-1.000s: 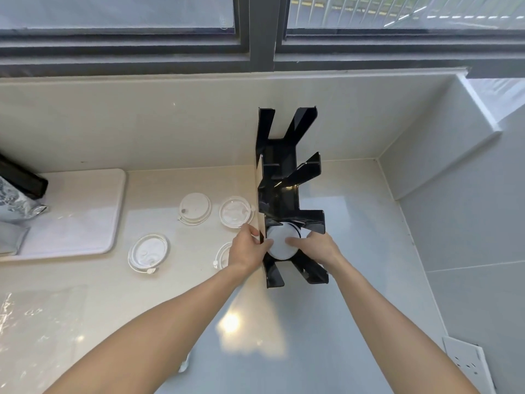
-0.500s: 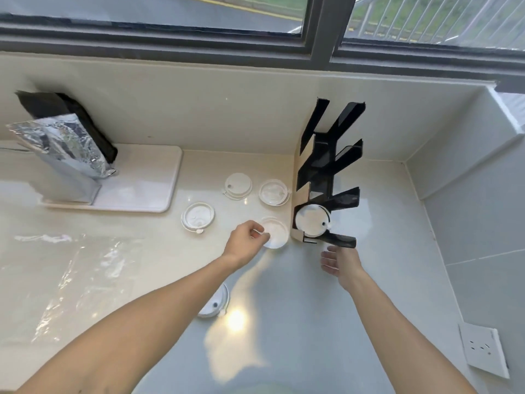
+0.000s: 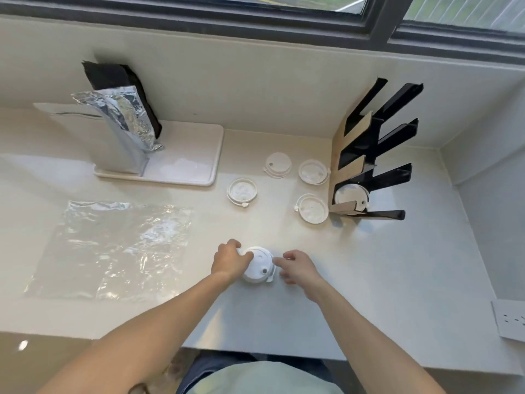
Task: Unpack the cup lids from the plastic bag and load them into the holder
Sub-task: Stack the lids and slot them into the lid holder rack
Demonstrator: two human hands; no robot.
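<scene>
A white cup lid [image 3: 260, 265] lies on the pale counter close to me. My left hand [image 3: 230, 261] grips its left edge, thumb on top. My right hand [image 3: 295, 267] is at its right side, with the index fingertip touching the rim. Several more white lids lie loose on the counter farther back, among them one [image 3: 311, 208] right beside the holder. The black slotted lid holder [image 3: 375, 166] stands at the back right, with one lid [image 3: 350, 196] in its lowest slot. The clear plastic bag [image 3: 113, 248] lies flat at the left.
A silver foil bag [image 3: 122, 132] and a black bag stand on a white mat [image 3: 181, 163] at the back left. A wall socket plate [image 3: 511, 322] is on the right wall. The counter's front edge runs just below my forearms. A window spans the back.
Both hands have left the holder and come back toward me. My left hand passed a lid beside the holder and now grips the near lid. One lid stays in the holder.
</scene>
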